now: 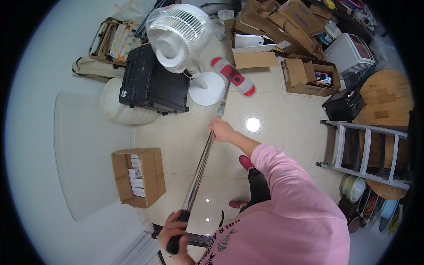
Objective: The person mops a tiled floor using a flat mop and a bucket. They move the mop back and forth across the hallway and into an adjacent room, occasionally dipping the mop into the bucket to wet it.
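Note:
My right hand (221, 129) is closed around the metal pole (198, 175) of a flat mop, just below a grey collar. At the pole's upper end my left hand (174, 232) is wrapped around the black handle grip (179, 228). The pole runs slantwise across the view to the red and grey mop head (233, 77), which lies on the tiled floor (265, 145) and looks slightly blurred. That head is beside the round white base (207, 88) of a plastic-wrapped fan (180, 34), close to an open cardboard box (255, 60).
A black wheeled case (154, 79) stands by a white tub (111, 99). One cardboard box (154, 179) holds small white boxes. Another box (296, 78), a black case (344, 104), an aluminium ladder (366, 149) and round wooden boards (386, 96) line the right side.

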Available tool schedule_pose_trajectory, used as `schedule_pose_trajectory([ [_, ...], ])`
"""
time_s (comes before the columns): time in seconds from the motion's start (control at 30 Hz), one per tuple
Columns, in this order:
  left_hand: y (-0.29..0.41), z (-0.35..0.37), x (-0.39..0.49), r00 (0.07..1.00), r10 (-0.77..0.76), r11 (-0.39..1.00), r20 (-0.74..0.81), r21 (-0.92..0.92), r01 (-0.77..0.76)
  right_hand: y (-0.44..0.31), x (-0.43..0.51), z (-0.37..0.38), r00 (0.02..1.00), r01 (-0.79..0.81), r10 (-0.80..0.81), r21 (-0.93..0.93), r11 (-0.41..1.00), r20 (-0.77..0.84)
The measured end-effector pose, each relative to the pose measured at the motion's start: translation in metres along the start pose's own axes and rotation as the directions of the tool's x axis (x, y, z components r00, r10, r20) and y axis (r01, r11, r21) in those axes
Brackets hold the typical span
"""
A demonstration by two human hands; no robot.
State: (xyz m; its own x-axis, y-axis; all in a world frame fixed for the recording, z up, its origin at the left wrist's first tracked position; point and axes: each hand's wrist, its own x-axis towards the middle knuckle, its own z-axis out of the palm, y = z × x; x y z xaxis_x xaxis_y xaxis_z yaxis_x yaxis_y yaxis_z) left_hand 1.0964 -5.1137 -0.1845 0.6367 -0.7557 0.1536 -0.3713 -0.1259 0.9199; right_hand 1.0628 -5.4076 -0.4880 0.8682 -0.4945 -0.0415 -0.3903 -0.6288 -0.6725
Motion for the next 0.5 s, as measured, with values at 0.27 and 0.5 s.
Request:
schedule_pose_trajectory([
  [0.27,0.031,-0.132,-0.112,0.987,0.087,0.996,-0.133,0.047,-0.081,-0.133,-0.122,0.068,0.965,0.074,-0.091,0.075,0.994,0.245],
  [0.5,0.103,-0.219,-0.280,0.944,0.153,0.986,-0.292,0.109,-0.126,-0.297,-0.218,0.176,0.809,0.280,-0.346,0.205,0.938,0.475],
])
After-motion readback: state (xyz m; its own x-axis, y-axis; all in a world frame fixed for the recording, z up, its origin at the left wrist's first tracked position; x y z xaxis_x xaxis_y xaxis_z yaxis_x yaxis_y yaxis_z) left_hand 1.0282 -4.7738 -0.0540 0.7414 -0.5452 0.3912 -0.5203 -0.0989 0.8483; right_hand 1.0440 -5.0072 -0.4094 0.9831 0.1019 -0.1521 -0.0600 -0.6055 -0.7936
